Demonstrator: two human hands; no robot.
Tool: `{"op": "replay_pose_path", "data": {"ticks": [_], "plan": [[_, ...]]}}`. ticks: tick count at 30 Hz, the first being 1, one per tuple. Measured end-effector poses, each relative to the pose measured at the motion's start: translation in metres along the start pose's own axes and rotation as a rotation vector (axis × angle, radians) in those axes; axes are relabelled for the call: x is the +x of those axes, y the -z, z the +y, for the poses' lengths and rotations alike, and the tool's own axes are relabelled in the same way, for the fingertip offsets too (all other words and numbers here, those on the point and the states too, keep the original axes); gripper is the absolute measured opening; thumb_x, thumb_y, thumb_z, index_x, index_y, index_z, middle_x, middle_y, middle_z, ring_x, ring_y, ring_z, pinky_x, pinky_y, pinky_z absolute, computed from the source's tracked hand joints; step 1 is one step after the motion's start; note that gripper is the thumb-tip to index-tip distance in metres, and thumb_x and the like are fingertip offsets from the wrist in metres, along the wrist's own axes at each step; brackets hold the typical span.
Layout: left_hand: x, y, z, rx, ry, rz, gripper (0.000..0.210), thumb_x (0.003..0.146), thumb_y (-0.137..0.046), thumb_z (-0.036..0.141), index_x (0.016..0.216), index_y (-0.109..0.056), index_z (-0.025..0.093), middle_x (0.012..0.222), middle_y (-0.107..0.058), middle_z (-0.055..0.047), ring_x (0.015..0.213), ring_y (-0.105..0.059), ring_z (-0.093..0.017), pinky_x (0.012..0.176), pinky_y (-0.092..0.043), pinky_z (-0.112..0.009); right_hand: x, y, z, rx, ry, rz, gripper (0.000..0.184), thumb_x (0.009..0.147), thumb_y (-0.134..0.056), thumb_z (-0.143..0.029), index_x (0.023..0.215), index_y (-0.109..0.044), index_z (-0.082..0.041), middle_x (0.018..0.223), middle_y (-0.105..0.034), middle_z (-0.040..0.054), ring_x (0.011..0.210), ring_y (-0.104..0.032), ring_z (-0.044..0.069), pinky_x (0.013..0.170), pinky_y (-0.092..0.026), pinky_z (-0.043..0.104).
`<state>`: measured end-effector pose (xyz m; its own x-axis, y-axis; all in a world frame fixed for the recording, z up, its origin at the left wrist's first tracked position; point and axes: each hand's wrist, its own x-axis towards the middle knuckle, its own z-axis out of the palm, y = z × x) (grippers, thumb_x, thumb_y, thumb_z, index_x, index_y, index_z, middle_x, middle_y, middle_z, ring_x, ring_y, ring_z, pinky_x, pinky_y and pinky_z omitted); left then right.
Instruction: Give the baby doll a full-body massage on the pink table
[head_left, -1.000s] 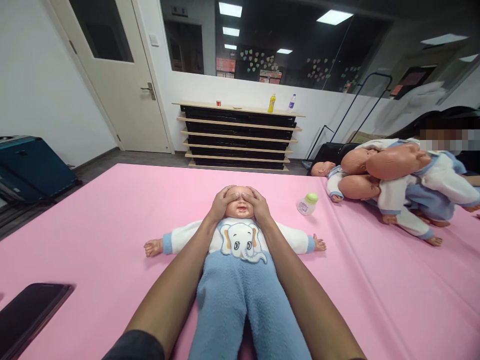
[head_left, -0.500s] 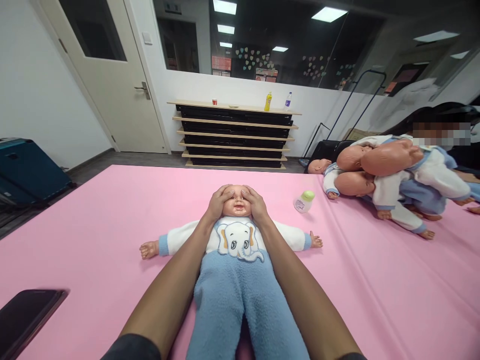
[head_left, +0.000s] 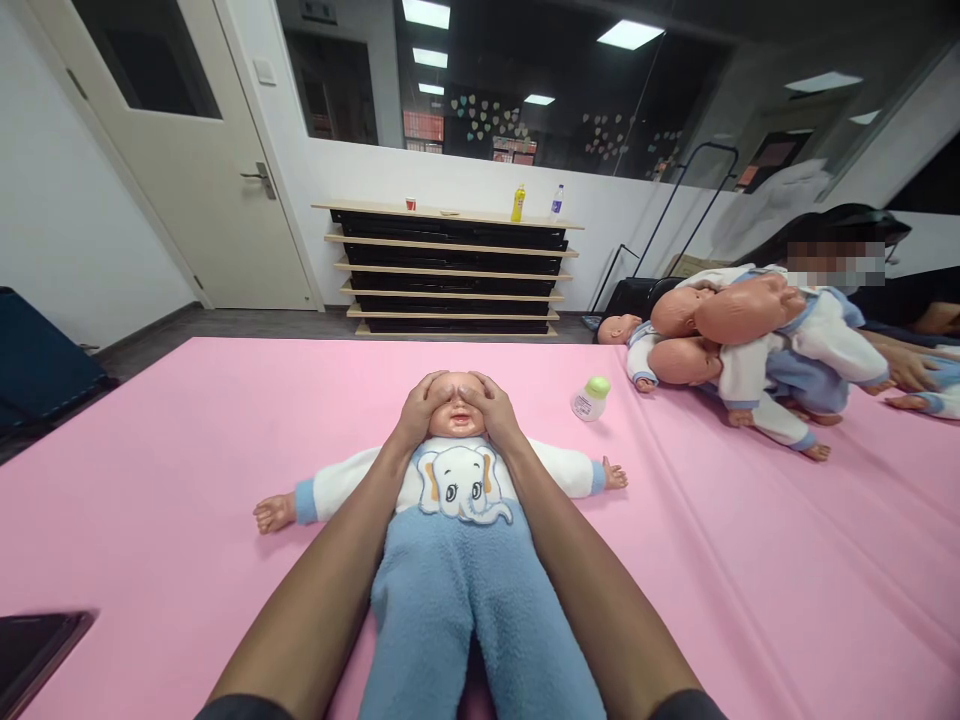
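Observation:
A baby doll (head_left: 450, 580) lies on its back with its arms spread wide. Its top is white with an elephant on the chest, and its trousers are light blue. My left hand (head_left: 421, 408) cups one side of the doll's head, its fingers curved round it. On the other side, my right hand (head_left: 495, 408) holds the head the same way. Both thumbs lie across the eyes and nearly meet at the bridge of the nose. Below them the doll's mouth and chin show.
A pink sheet (head_left: 187, 480) covers the table. Right of the doll stands a small bottle with a green cap (head_left: 591, 398). Several dolls (head_left: 750, 310) are piled at the right, where another person's hand (head_left: 907, 365) rests. A phone (head_left: 37, 655) lies at the left edge.
My thumbs have moved inward over the doll's eyes, closer together at the nose. The camera view has turned a little to the right, and the other person's hand now shows.

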<state>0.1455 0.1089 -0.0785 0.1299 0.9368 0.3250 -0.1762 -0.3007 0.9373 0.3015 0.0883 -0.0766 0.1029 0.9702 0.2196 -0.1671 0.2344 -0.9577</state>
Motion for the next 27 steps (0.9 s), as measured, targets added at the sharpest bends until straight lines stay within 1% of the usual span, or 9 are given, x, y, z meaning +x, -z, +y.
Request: {"op": "replay_pose_path", "data": {"ticks": [2, 3, 8, 14, 18, 21, 24, 25, 27], "plan": [[-0.001, 0.001, 0.002, 0.035, 0.002, -0.011, 0.054, 0.074, -0.072, 0.044, 0.12, -0.064, 0.016, 0.121, -0.065, -0.009, 0.114, -0.058, -0.027, 0.103, -0.043, -0.04, -0.003, 0.0, -0.005, -0.032, 0.001, -0.019, 0.062, 0.069, -0.077, -0.045, 0.124, -0.063, -0.021, 0.123, -0.065, 0.0047, 0.115, -0.059, 0.024, 0.103, -0.046, 0.038], [-0.001, 0.002, 0.002, 0.042, 0.007, -0.004, 0.055, 0.073, -0.073, 0.044, 0.119, -0.064, 0.016, 0.121, -0.065, -0.009, 0.114, -0.058, -0.028, 0.103, -0.043, -0.04, -0.004, -0.001, -0.007, -0.038, 0.001, -0.018, 0.062, 0.069, -0.077, -0.045, 0.124, -0.063, -0.021, 0.123, -0.065, 0.0047, 0.115, -0.059, 0.024, 0.104, -0.046, 0.038], [0.003, 0.003, 0.0, 0.037, 0.049, 0.026, 0.054, 0.072, -0.071, 0.046, 0.117, -0.066, 0.016, 0.118, -0.067, -0.008, 0.111, -0.059, -0.028, 0.102, -0.043, -0.04, -0.002, -0.001, -0.009, -0.072, -0.004, -0.015, 0.06, 0.073, -0.073, -0.049, 0.124, -0.063, -0.02, 0.124, -0.065, 0.0044, 0.12, -0.056, 0.024, 0.108, -0.041, 0.038], [0.004, 0.003, 0.0, 0.014, 0.047, -0.008, 0.048, 0.079, -0.061, 0.043, 0.118, -0.065, 0.015, 0.12, -0.066, -0.008, 0.111, -0.059, -0.026, 0.102, -0.043, -0.038, 0.003, -0.001, -0.003, -0.064, 0.019, -0.014, 0.051, 0.079, -0.065, -0.051, 0.12, -0.065, -0.019, 0.123, -0.066, 0.0039, 0.117, -0.058, 0.022, 0.109, -0.041, 0.037], [0.005, 0.005, -0.005, 0.082, -0.043, 0.038, 0.042, 0.084, -0.047, 0.037, 0.111, -0.068, 0.013, 0.125, -0.065, -0.009, 0.123, -0.053, -0.025, 0.111, -0.035, -0.036, 0.006, -0.001, 0.0, -0.075, 0.05, 0.047, 0.04, 0.086, -0.054, -0.045, 0.113, -0.069, -0.019, 0.122, -0.067, 0.0035, 0.119, -0.057, 0.02, 0.11, -0.039, 0.034], [0.005, 0.005, -0.008, 0.054, -0.05, 0.048, 0.043, 0.086, -0.044, 0.038, 0.111, -0.069, 0.013, 0.125, -0.065, -0.009, 0.123, -0.053, -0.025, 0.111, -0.035, -0.037, 0.006, -0.001, 0.0, -0.083, 0.057, 0.081, 0.039, 0.088, -0.048, -0.042, 0.109, -0.071, -0.019, 0.121, -0.068, 0.0036, 0.119, -0.058, 0.02, 0.11, -0.039, 0.033], [0.002, 0.003, -0.004, 0.029, -0.023, 0.024, 0.047, 0.084, -0.054, 0.046, 0.116, -0.066, 0.013, 0.122, -0.066, -0.01, 0.116, -0.057, -0.026, 0.107, -0.039, -0.039, 0.002, -0.001, -0.005, -0.08, 0.046, 0.062, 0.04, 0.086, -0.054, -0.047, 0.111, -0.07, -0.019, 0.122, -0.067, 0.0042, 0.119, -0.057, 0.021, 0.11, -0.039, 0.034], [0.001, 0.002, -0.002, 0.037, -0.013, 0.011, 0.05, 0.081, -0.06, 0.047, 0.118, -0.065, 0.014, 0.122, -0.066, -0.01, 0.115, -0.058, -0.026, 0.106, -0.041, -0.039, 0.0, -0.001, -0.007, -0.077, 0.035, 0.038, 0.043, 0.083, -0.06, -0.048, 0.115, -0.068, -0.02, 0.123, -0.066, 0.0042, 0.119, -0.057, 0.022, 0.109, -0.04, 0.035], [-0.001, 0.002, 0.001, 0.061, 0.003, -0.002, 0.055, 0.075, -0.069, 0.045, 0.12, -0.064, 0.015, 0.121, -0.066, -0.009, 0.113, -0.058, -0.027, 0.104, -0.042, -0.039, -0.004, -0.001, -0.01, -0.079, 0.013, -0.008, 0.055, 0.075, -0.071, -0.048, 0.122, -0.064, -0.02, 0.125, -0.065, 0.0042, 0.119, -0.057, 0.022, 0.108, -0.041, 0.037]]}}
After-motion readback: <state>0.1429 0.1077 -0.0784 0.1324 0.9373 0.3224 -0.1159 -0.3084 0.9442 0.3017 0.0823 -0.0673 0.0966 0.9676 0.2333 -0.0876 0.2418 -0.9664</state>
